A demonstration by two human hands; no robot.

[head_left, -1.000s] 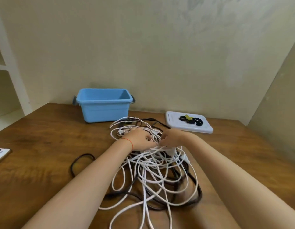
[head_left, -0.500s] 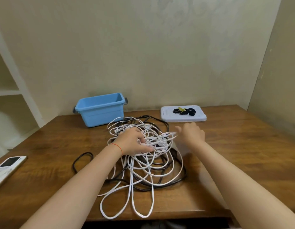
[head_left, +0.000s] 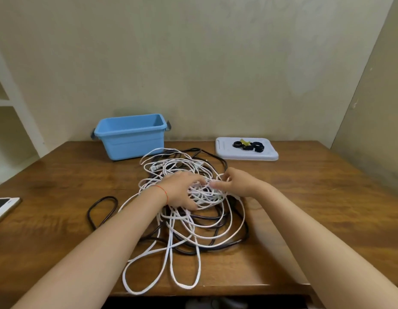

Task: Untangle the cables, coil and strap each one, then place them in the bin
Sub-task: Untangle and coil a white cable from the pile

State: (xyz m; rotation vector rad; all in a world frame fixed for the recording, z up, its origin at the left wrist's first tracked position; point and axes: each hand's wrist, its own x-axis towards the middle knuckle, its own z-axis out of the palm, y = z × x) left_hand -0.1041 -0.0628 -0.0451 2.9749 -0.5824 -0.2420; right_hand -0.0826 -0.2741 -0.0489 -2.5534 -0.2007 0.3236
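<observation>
A tangle of white cables (head_left: 193,221) and black cables (head_left: 102,209) lies on the wooden table (head_left: 316,208), in the middle. My left hand (head_left: 180,191) rests on top of the pile, its fingers and thumb curled round a bunch of white strands. My right hand (head_left: 239,184) meets it from the right and pinches white strands at the knot. The blue bin (head_left: 131,139) stands open behind the pile, to the left. Black straps (head_left: 249,146) lie on a white tray (head_left: 224,152) at the back right.
A phone (head_left: 2,206) lies at the table's left edge. White loops (head_left: 184,284) reach the table's front edge. A white shelf unit (head_left: 12,112) stands to the left, and walls close the back and right.
My right hand, lifted open to the right of the pile half a second ago, has come back to the tangle and taken hold of white strands. My left hand stayed on the pile.
</observation>
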